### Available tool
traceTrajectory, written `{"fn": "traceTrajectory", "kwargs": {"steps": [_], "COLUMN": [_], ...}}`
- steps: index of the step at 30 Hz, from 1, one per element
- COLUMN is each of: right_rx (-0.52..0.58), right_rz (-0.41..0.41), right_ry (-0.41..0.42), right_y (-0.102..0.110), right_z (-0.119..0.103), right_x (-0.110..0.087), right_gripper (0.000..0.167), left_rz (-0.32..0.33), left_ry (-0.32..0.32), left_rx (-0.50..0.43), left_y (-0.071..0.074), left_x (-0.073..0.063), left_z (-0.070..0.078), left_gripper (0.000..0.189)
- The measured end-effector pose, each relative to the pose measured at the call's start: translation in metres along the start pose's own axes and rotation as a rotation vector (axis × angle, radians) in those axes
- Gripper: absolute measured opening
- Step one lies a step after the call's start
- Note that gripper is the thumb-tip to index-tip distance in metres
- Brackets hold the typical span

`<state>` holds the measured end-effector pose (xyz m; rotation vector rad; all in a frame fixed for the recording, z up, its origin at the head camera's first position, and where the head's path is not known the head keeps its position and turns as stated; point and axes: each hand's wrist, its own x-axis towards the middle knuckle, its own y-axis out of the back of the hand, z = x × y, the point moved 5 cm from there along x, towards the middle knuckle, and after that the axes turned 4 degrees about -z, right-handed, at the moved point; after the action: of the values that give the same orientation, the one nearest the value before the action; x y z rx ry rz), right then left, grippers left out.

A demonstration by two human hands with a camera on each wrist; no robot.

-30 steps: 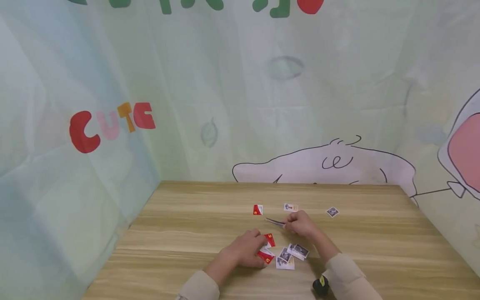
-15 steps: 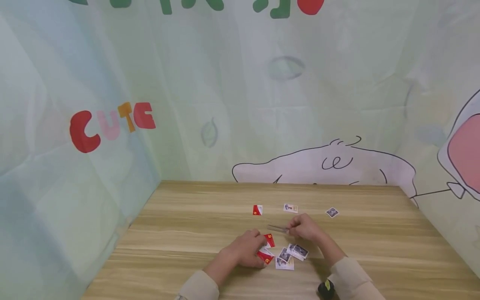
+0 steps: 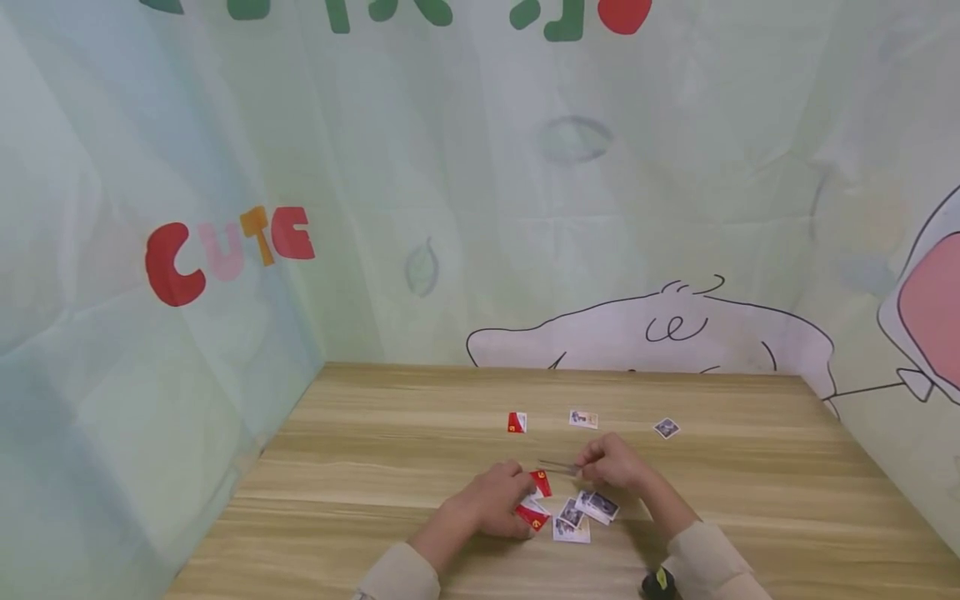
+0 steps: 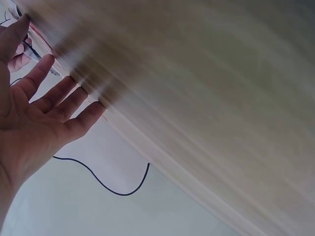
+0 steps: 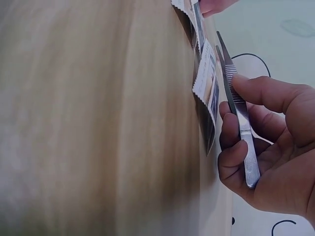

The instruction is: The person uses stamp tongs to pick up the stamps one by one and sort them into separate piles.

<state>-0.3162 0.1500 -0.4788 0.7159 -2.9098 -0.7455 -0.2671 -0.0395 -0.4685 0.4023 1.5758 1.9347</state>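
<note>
My right hand (image 3: 615, 462) holds metal tweezers (image 3: 558, 466) above the table, their tips pointing left. In the right wrist view the tweezers (image 5: 240, 110) lie between thumb and curled fingers, their tips slightly apart with nothing visible between them. Beside them are stamps (image 5: 209, 73) with toothed edges, partly lifted off the wood. My left hand (image 3: 495, 500) rests its fingertips on the table at the red-and-white stamps (image 3: 533, 517), covering part of them. In the left wrist view the fingers of the left hand (image 4: 44, 108) are spread and fairly straight. Grey picture stamps (image 3: 602, 506) overlap between the hands.
Farther back lie a red-and-white stamp (image 3: 517, 422), a pale picture stamp (image 3: 583, 419) and a grey stamp (image 3: 667, 428), set apart in a row. A printed cloth (image 3: 480, 208) stands behind the wooden table (image 3: 375, 433). A black object (image 3: 658, 583) is by the right sleeve.
My right hand has drawn back toward me and slightly right with the tweezers, which now lie more level. The left hand and the stamps have stayed in place.
</note>
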Motion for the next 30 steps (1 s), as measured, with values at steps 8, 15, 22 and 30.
{"fn": "traceTrajectory", "kwargs": {"steps": [8, 15, 22, 30], "right_rx": [0.015, -0.006, -0.031, -0.044], "right_rz": [-0.014, -0.015, -0.030, -0.031], "right_ry": [0.004, -0.017, -0.050, -0.056], "right_y": [0.0015, 0.0027, 0.0010, 0.0010], "right_z": [0.0057, 0.0046, 0.0013, 0.0022], "right_x": [-0.0034, -0.0059, -0.0087, -0.0089], "right_gripper": [0.019, 0.019, 0.016, 0.014], "left_rz": [-0.010, 0.000, -0.002, 0.007], "left_ry": [0.019, 0.011, 0.010, 0.007], "left_rx": [-0.020, -0.039, -0.061, -0.058], "left_y": [-0.0030, -0.0020, -0.0002, 0.0018], "left_x": [0.0005, 0.0002, -0.0009, -0.0028], "left_z": [-0.0005, -0.0002, 0.0009, 0.0021], "left_gripper": [0.050, 0.050, 0.046, 0.047]}}
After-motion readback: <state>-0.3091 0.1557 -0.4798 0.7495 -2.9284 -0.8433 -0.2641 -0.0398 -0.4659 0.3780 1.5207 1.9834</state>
